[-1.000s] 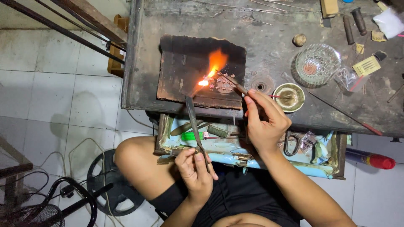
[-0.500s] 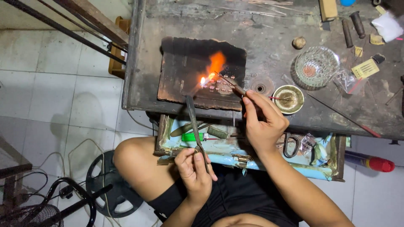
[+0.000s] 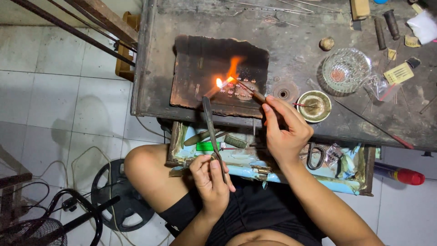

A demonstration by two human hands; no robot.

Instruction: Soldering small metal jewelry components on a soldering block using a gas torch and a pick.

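The left hand point(image 3: 210, 177) pinches the rear end of a long thin torch point(image 3: 210, 123), fingers closed around it, wrist low over the lap. Its tip throws an orange flame point(image 3: 230, 73) onto small metal pieces point(image 3: 236, 89) lying on a charred board point(image 3: 200, 68). The right hand point(image 3: 284, 132) grips a slim pick point(image 3: 249, 91), fingers shut on its handle, tip touching the pieces. These look tiny, light, hot and easily scattered, best touched by tool only. The board rests on a dark bench point(image 3: 296, 64), a glass dish point(image 3: 346, 68) nearby.
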